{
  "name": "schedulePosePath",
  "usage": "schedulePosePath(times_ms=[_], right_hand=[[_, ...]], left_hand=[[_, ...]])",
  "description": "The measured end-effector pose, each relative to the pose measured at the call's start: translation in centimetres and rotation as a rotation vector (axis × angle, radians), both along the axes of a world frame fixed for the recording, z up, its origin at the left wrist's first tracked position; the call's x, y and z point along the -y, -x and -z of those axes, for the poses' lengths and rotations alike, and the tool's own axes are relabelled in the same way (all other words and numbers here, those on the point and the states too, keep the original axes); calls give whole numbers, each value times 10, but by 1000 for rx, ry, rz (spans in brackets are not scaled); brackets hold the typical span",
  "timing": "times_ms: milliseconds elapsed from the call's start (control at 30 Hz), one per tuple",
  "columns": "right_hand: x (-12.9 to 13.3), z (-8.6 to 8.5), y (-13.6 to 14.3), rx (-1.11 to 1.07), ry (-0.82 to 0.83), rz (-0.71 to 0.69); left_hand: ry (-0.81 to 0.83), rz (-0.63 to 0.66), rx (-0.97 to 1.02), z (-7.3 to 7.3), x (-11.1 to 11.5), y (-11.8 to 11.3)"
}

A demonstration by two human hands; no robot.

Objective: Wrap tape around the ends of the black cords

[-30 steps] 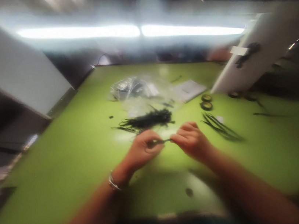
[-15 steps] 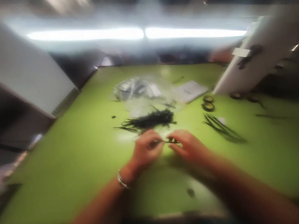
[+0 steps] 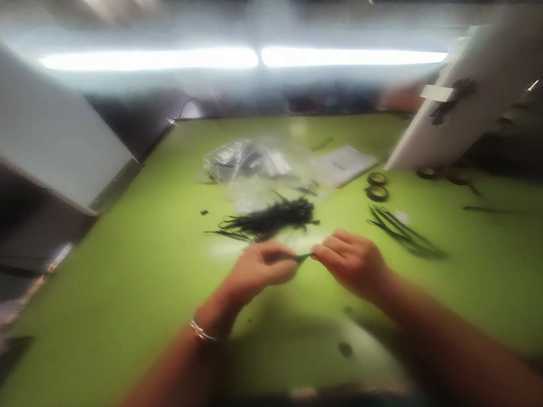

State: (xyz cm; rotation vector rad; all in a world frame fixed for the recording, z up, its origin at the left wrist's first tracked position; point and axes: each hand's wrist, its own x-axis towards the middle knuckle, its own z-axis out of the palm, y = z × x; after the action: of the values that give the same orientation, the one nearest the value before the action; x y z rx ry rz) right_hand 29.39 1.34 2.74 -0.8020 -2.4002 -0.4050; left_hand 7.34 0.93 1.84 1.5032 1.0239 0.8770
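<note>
A thin dark strip (image 3: 303,257) was held just above the near middle of a green table (image 3: 129,304), pinched at one end by the left hand (image 3: 260,269) and at the other by the closed right hand (image 3: 350,261). Just beyond the hands lay a black bundle (image 3: 273,218), with clear bags (image 3: 250,162) behind it. To the right were two tape rolls (image 3: 376,187), some loose cords (image 3: 401,232) and, farther back, a white pad (image 3: 347,164).
</note>
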Motion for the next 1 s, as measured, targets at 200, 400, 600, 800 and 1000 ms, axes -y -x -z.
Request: schedulePosePath(times_ms=[200, 400, 600, 800, 1000], right_hand=[[-1, 14, 1, -15, -52, -98], [-4, 12, 9, -118, 268, -129], [-2, 8, 9, -155, 843, -85], [-3, 4, 1, -165, 449, -27], [1, 1, 1, -86, 66, 50]], left_hand=[[105, -20, -7, 2, 3, -1], [-419, -110, -314, 1, 7, -8], [-645, -39, -363, 9, 6, -9], [-414, -41, -203, 3, 0, -4], [-209, -35, -179, -10, 3, -3]])
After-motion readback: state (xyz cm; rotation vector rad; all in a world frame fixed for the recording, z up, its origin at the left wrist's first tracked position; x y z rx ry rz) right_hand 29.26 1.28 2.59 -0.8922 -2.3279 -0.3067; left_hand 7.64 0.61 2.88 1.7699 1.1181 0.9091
